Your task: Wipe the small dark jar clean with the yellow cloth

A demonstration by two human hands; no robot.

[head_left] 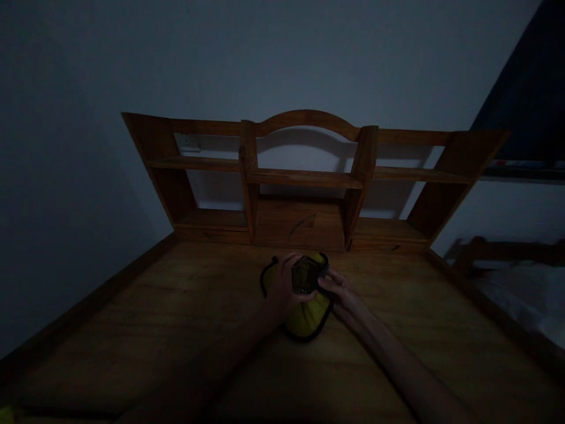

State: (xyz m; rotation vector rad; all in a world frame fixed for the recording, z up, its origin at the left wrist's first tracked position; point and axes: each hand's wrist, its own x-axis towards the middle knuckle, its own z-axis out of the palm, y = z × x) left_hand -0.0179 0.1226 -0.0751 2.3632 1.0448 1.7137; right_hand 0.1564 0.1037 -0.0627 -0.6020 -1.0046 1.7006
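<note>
In dim light, a yellow cloth with a black border (308,321) lies spread on the wooden desk. On top of it is what looks like a drinking glass (303,275), dark and see-through, its mouth facing me. My left hand (283,287) is wrapped around the left side of the glass, fingers over the far side and thumb along the near side. At the right of the glass, my right hand (338,287) pinches a black-edged part of the cloth against its rim. Shadow hides some fingertips.
A wooden shelf unit (304,178) with several compartments and small drawers stands at the back of the desk (212,294), against a pale wall (220,59). Something yellow (6,414) shows at the bottom left corner. Pale bedding (521,294) lies beyond the right edge.
</note>
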